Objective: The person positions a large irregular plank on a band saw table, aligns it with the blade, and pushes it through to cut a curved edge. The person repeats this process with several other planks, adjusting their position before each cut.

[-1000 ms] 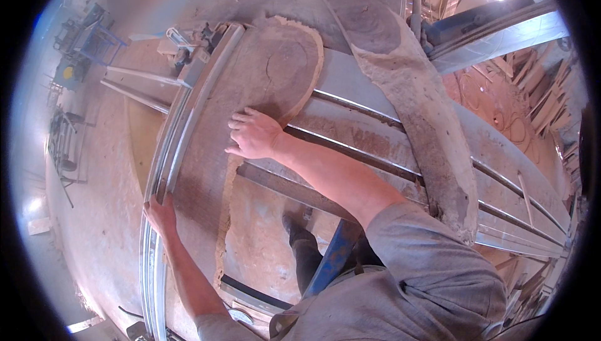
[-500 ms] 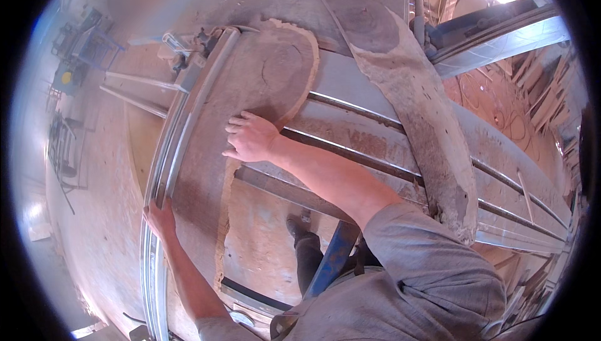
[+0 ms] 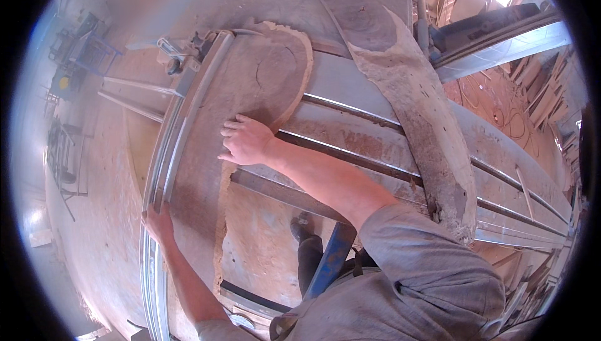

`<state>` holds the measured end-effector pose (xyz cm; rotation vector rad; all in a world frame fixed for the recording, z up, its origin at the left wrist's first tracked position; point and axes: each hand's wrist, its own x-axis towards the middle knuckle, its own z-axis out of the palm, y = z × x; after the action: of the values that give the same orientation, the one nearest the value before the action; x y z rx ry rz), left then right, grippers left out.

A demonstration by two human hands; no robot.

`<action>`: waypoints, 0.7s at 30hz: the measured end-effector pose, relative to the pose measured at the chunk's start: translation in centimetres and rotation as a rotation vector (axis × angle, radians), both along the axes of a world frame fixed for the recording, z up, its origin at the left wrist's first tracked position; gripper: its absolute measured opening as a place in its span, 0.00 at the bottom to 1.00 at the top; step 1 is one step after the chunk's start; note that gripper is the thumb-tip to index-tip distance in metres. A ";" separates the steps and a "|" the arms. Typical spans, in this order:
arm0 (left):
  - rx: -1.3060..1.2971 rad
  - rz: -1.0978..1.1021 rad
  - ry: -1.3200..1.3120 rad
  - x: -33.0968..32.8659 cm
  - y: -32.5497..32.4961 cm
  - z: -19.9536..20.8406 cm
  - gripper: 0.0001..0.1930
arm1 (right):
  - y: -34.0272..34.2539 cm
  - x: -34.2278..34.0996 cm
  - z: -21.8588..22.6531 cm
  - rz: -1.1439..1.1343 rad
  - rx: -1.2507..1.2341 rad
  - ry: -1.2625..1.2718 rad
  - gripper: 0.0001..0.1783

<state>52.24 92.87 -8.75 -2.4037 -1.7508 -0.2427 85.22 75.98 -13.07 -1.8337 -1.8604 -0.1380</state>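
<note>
A long wooden slab [image 3: 194,172] with a rough, wavy edge lies across a bench with metal bars, its left side along a long metal guide rail [image 3: 188,115]. Pressed on the slab's inner edge is my right hand [image 3: 245,142], its fingers spread and slightly bent, holding nothing. My left hand [image 3: 158,223] is nearer to me, at the rail, its thumb and fingers closed over the metal beside the slab. Part of its grip is hidden. To the right, a second slab [image 3: 426,122] with a pale, rough edge lies across the bars.
A clamp-like metal fitting [image 3: 178,59] sits at the rail's far end. A metal beam [image 3: 501,50] juts in at the upper right, with stacked wood offcuts [image 3: 538,81] beyond it. A blue bench leg [image 3: 335,256] stands beside my legs. Machinery [image 3: 75,59] stands at the far left.
The view has shifted slightly, so the slab and rail appear a little further left. Both hands keep their places on the slab and rail.
</note>
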 end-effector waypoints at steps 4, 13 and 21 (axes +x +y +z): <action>-0.054 0.043 -0.005 1.1 -0.8 0.9 0.28 | 0.2 0.2 -0.3 -0.005 -0.024 -0.029 0.27; -0.039 0.037 -0.003 0.3 0.0 0.3 0.29 | 0.0 0.0 -0.3 -0.010 0.079 -0.018 0.24; -0.027 0.032 0.027 0.0 -0.1 0.2 0.27 | -0.1 -0.2 -0.3 -0.013 0.038 -0.015 0.25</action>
<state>52.24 92.75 -8.57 -2.3831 -1.7906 -0.1831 84.99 75.91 -13.37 -1.8245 -1.8432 -0.1911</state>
